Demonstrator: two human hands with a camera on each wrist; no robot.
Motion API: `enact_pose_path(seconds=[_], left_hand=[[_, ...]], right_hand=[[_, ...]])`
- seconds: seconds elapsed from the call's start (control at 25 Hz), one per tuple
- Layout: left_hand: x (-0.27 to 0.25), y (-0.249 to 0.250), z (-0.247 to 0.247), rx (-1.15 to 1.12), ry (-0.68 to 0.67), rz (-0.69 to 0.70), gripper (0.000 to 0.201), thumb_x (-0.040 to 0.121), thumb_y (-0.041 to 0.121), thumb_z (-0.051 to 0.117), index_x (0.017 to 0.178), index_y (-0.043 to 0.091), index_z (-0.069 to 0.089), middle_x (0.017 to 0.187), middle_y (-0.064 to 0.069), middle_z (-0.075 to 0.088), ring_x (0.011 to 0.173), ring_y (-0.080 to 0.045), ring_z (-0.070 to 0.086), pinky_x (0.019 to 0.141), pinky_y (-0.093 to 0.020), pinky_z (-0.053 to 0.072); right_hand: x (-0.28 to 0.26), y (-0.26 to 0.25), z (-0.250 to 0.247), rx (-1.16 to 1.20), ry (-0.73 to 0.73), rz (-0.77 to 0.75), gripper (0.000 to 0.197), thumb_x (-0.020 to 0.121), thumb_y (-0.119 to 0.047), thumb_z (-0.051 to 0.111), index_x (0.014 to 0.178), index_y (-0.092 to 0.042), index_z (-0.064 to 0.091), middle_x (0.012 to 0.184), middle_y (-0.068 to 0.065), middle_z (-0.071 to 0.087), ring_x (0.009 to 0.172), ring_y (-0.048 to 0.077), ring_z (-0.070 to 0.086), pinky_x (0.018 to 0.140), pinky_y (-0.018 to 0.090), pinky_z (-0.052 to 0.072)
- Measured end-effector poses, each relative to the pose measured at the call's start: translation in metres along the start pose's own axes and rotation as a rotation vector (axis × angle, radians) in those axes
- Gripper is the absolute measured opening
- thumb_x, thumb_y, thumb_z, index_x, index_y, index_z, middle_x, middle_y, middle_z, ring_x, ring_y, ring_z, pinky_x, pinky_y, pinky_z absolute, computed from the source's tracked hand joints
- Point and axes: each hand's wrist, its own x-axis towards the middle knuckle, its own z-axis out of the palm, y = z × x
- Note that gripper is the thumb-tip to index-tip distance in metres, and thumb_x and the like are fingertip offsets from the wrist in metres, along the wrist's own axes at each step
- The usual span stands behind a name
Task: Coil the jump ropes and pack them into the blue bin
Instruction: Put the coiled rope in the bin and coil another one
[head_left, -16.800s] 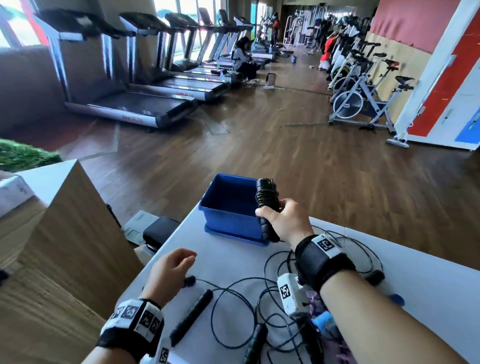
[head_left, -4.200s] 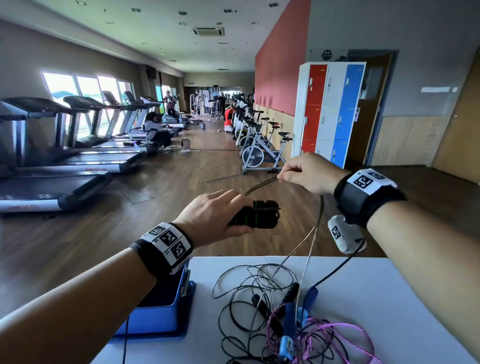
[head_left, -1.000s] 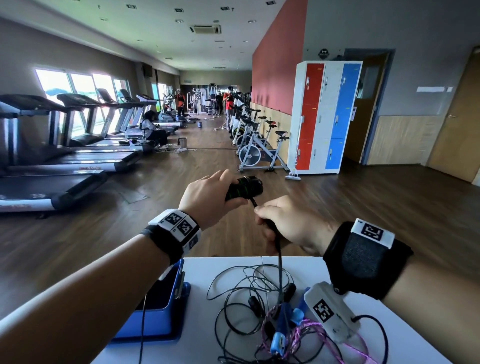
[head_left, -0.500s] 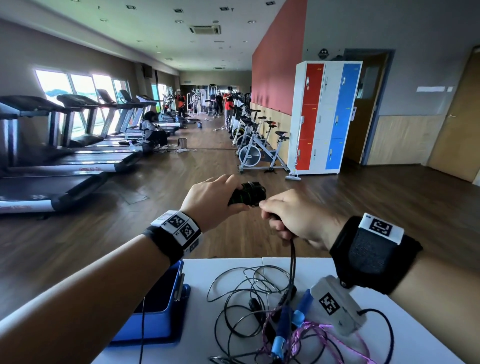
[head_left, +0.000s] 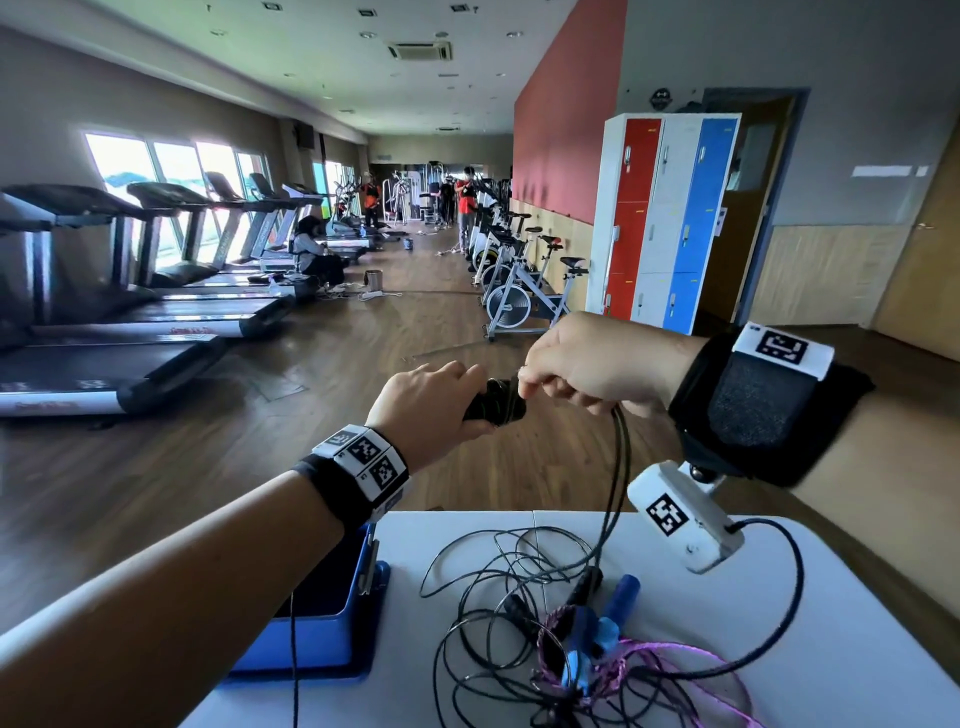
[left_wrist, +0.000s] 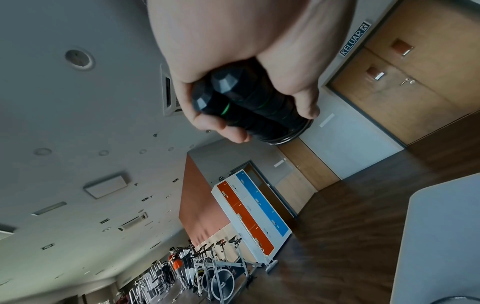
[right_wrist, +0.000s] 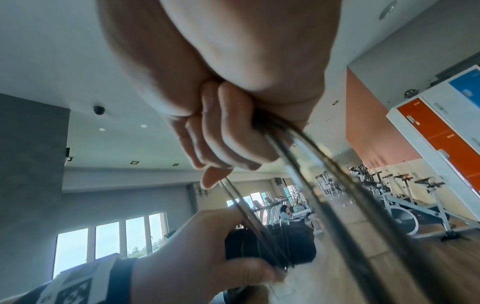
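My left hand grips two black jump-rope handles side by side, held up above the table's far edge; the left wrist view shows the handles with green rings in my curled fingers. Just right of them my right hand pinches the black cord, which hangs in a doubled strand to the table; the cord runs out of my fist in the right wrist view. The blue bin sits at the table's left, partly hidden by my left forearm.
On the white table lies a tangle of black cords, a purple rope and blue handles. Beyond the table are wooden floor, treadmills on the left, exercise bikes and lockers on the right.
My right hand has risen and moved right of the handles, drawing the cord up with it. The left hand keeps its hold on the handles, a little lower than before.
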Motion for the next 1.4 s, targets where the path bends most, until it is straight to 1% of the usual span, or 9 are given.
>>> enact_pose_path(seconds=[0.24, 0.4, 0.48, 0.68, 0.8, 0.92, 1.12, 1.28, 1.4], left_hand=[[0.012, -0.027, -0.006, -0.140, 0.048, -0.174, 0.051, 0.086, 0.069, 0.059, 0.113, 0.027, 0.051, 0.105, 0.004, 0.067, 0.088, -0.024, 0.066, 0.070, -0.035, 0.051], [0.015, -0.038, -0.005, -0.209, 0.051, -0.209, 0.049, 0.084, 0.070, 0.061, 0.109, 0.029, 0.051, 0.102, 0.006, 0.068, 0.084, -0.022, 0.065, 0.070, -0.036, 0.052], [0.015, -0.033, -0.003, -0.186, 0.040, -0.158, 0.049, 0.085, 0.070, 0.059, 0.111, 0.029, 0.051, 0.103, 0.007, 0.068, 0.086, -0.020, 0.065, 0.070, -0.034, 0.051], [0.012, -0.016, 0.003, -0.138, 0.032, -0.061, 0.051, 0.087, 0.070, 0.058, 0.113, 0.027, 0.052, 0.108, 0.010, 0.065, 0.093, -0.019, 0.065, 0.069, -0.031, 0.043], [0.010, -0.003, 0.007, -0.092, 0.007, 0.015, 0.056, 0.087, 0.072, 0.055, 0.124, 0.030, 0.051, 0.114, 0.010, 0.065, 0.102, -0.019, 0.066, 0.079, -0.035, 0.052], [0.003, 0.002, 0.009, -0.129, 0.010, 0.078, 0.053, 0.087, 0.068, 0.058, 0.123, 0.030, 0.052, 0.113, 0.008, 0.065, 0.101, -0.022, 0.065, 0.079, -0.035, 0.050], [-0.011, 0.004, 0.012, -0.227, 0.113, 0.170, 0.050, 0.082, 0.068, 0.057, 0.114, 0.029, 0.057, 0.103, 0.009, 0.067, 0.091, -0.021, 0.066, 0.068, -0.034, 0.054], [-0.018, 0.014, 0.005, -0.286, 0.271, 0.273, 0.050, 0.080, 0.065, 0.061, 0.110, 0.025, 0.060, 0.097, 0.009, 0.067, 0.086, -0.018, 0.067, 0.061, -0.031, 0.053], [-0.020, 0.011, -0.001, -0.309, 0.295, 0.287, 0.050, 0.080, 0.064, 0.062, 0.111, 0.025, 0.060, 0.100, 0.010, 0.067, 0.087, -0.016, 0.065, 0.062, -0.030, 0.054]], right_hand=[[-0.002, 0.000, 0.016, -0.288, -0.023, -0.140, 0.037, 0.096, -0.026, 0.062, 0.062, -0.016, 0.072, 0.049, -0.008, 0.053, 0.050, 0.011, 0.045, 0.054, 0.027, 0.035], [-0.009, 0.009, 0.027, -0.352, -0.094, -0.156, 0.034, 0.098, -0.027, 0.062, 0.071, -0.012, 0.072, 0.045, -0.009, 0.045, 0.039, 0.004, 0.035, 0.041, 0.017, 0.026], [-0.009, 0.005, 0.023, -0.347, -0.065, -0.184, 0.032, 0.098, -0.027, 0.062, 0.071, -0.014, 0.074, 0.044, -0.010, 0.047, 0.040, 0.004, 0.037, 0.043, 0.017, 0.029], [-0.002, -0.007, 0.011, -0.351, -0.047, -0.209, 0.033, 0.095, -0.028, 0.063, 0.065, -0.017, 0.072, 0.052, -0.008, 0.054, 0.051, 0.013, 0.045, 0.056, 0.031, 0.036], [0.007, -0.012, 0.005, -0.365, -0.015, -0.229, 0.033, 0.094, -0.027, 0.062, 0.065, -0.014, 0.071, 0.054, -0.003, 0.055, 0.050, 0.014, 0.045, 0.056, 0.030, 0.037], [0.022, -0.008, -0.016, -0.374, 0.041, -0.230, 0.032, 0.095, -0.027, 0.062, 0.068, -0.014, 0.073, 0.055, -0.005, 0.057, 0.050, 0.011, 0.045, 0.055, 0.026, 0.037], [0.044, 0.013, -0.044, -0.445, 0.077, -0.279, 0.028, 0.098, -0.028, 0.062, 0.075, -0.017, 0.073, 0.046, -0.018, 0.052, 0.043, 0.002, 0.043, 0.048, 0.015, 0.031], [0.060, 0.039, -0.051, -0.436, 0.095, -0.268, 0.023, 0.100, -0.030, 0.061, 0.080, -0.022, 0.072, 0.054, -0.014, 0.052, 0.050, 0.007, 0.040, 0.053, 0.026, 0.033], [0.061, 0.054, -0.047, -0.321, 0.054, -0.224, 0.026, 0.102, -0.025, 0.058, 0.080, -0.019, 0.069, 0.048, -0.015, 0.048, 0.051, 0.011, 0.038, 0.053, 0.028, 0.032]])
